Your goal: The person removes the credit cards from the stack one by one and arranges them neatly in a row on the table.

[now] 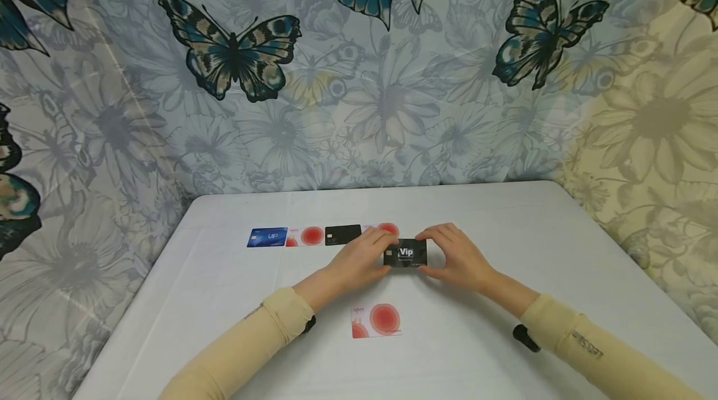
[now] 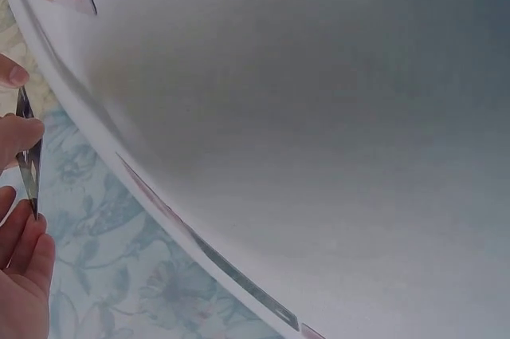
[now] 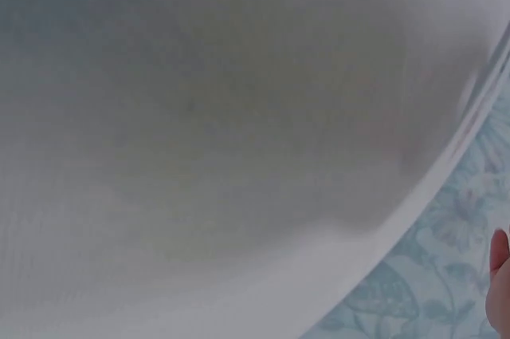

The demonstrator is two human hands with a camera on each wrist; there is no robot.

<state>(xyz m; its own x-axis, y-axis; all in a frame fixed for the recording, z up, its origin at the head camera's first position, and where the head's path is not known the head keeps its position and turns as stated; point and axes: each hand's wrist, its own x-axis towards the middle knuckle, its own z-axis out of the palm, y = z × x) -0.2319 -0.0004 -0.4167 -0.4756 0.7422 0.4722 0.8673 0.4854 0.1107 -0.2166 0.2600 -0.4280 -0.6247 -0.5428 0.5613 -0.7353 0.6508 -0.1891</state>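
A black VIP card (image 1: 406, 253) is held between both hands near the middle of the white table (image 1: 224, 300). My left hand (image 1: 364, 257) pinches its left end and my right hand (image 1: 454, 257) pinches its right end. In the left wrist view the card (image 2: 29, 155) shows edge-on between fingertips (image 2: 14, 135). Behind the hands a row of cards lies flat: a blue VIP card (image 1: 267, 237), a white card with a red circle (image 1: 305, 236), a black card (image 1: 343, 233) and another red-circle card (image 1: 387, 228), partly hidden. One more red-circle card (image 1: 376, 320) lies nearer me.
A butterfly and flower patterned cloth (image 1: 359, 76) hangs behind and beside the table. The right wrist view shows mostly blurred table surface (image 3: 239, 116) and a fingertip (image 3: 500, 255) at the edge.
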